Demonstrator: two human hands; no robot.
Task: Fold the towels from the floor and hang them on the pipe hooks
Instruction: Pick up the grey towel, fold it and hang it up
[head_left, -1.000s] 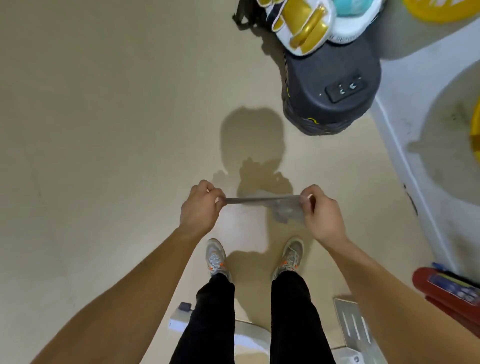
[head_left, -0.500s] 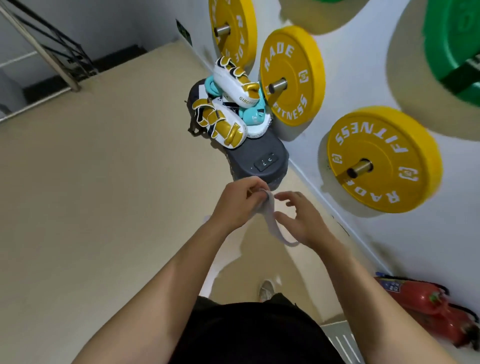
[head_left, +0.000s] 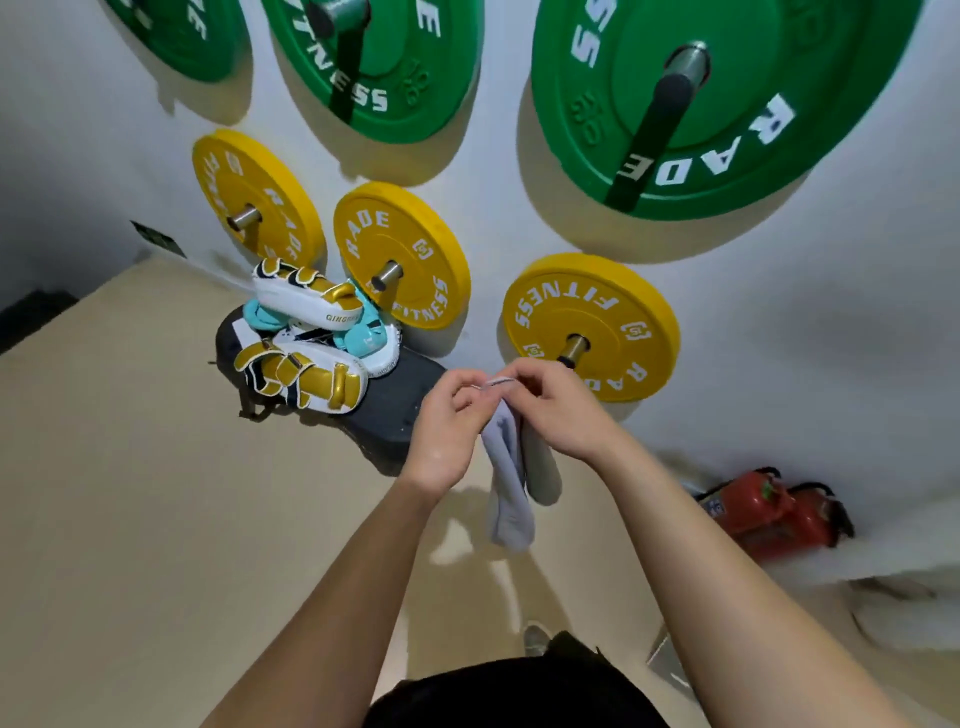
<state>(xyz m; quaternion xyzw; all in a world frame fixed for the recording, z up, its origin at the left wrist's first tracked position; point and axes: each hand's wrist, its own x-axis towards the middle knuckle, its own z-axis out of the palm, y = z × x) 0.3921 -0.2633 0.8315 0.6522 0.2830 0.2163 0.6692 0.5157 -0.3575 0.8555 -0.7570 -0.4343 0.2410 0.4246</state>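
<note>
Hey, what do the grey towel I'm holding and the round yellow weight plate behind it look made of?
The limp grey towel looks like soft matte cloth: it hangs in loose folds. The round yellow weight plate looks like rubber or a rubber coating, dull and without glare; which, I cannot tell. Its silver centre peg looks like shiny metal.

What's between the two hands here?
The towel: left hand and right hand both pinch its top edge, the rest hanging below. The head view shows it.

White wall (head_left: 779, 312) w/ green plates (head_left: 857, 78) up top, yellow plates (head_left: 613, 306) below, on pegs. Beige floor (head_left: 130, 493). Pads (head_left: 306, 306) on dark bag (head_left: 395, 405) at wall base; red extinguishers (head_left: 763, 514) in right corner.
</note>
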